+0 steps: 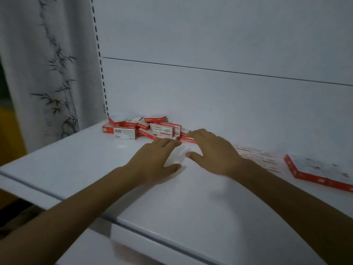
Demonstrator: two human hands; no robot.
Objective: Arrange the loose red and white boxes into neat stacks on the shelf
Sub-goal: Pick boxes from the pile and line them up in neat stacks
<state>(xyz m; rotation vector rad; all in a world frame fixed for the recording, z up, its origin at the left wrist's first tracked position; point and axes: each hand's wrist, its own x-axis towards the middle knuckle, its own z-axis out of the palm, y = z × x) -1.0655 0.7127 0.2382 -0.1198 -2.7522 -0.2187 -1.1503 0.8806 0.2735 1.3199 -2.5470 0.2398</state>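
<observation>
Lying in a disordered heap, the loose boxes (pixel 152 129) occupy the back left corner of the white shelf (pixel 191 197), close to the slotted upright (pixel 99 54) and the white back panel (pixel 210 35). Each box is small, flat and rectangular, with red ends and edges and a white face carrying dark printed text too blurred to read. They overlap at varied angles; several are tilted and propped on their neighbours, and none is squared to another.

Left hand (pixel 156 161): palm down, fingers straight and together, thumb spread to the side, holding nothing. Its fingertips are just in front of the heap. Whether the palm touches the shelf cannot be determined.

Right hand (pixel 215 152): palm down, fingers extended, thumb apart, holding nothing. Its fingertips reach the right end of the heap, at a low red-edged box; contact cannot be confirmed owing to blur.

Behind the right wrist, a flat row of boxes (pixel 257 159) lies white face up, heavily blurred. Farther right, near the frame edge, a squared block of boxes (pixel 317 173) sits with red sides aligned.

A pale curtain (pixel 47 73) with a dark bamboo print hangs left of the shelving.
</observation>
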